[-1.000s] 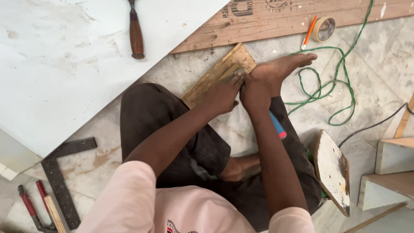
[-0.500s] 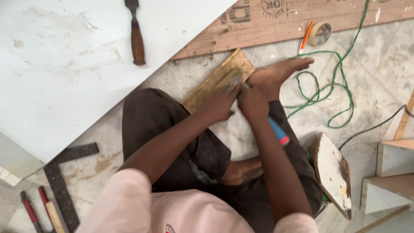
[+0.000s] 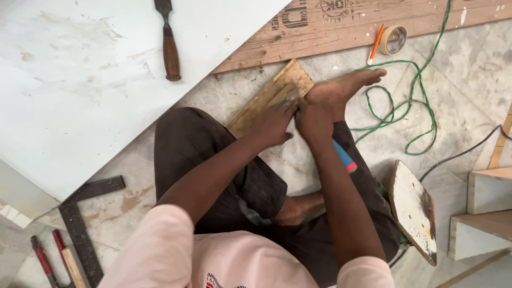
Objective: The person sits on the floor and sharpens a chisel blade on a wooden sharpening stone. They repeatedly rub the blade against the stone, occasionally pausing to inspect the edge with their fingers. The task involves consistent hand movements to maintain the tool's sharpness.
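Head camera looks down on a person sitting on a pale stone floor [image 3: 469,74] with one knee drawn up. Both hands meet at the near end of a flat tan wooden board [image 3: 269,97] that lies slantwise on the floor, its far corner close to a long brown plywood strip [image 3: 341,32]. The left hand [image 3: 274,124] presses down on the board with fingers together and bent. The right hand [image 3: 316,114] sits just beside it, touching it; whether it pinches something cannot be told. A bare foot [image 3: 346,88] rests against the board's right edge. A tool with a blue and pink handle [image 3: 344,156] shows under the right forearm.

A wooden-handled chisel [image 3: 169,45] lies on a large white sheet [image 3: 80,80]. A green cord [image 3: 410,101] loops on the floor near a roll of tape [image 3: 394,40] and an orange pencil [image 3: 375,49]. A black steel square [image 3: 80,224] lies at lower left beside red-handled pliers [image 3: 45,261].
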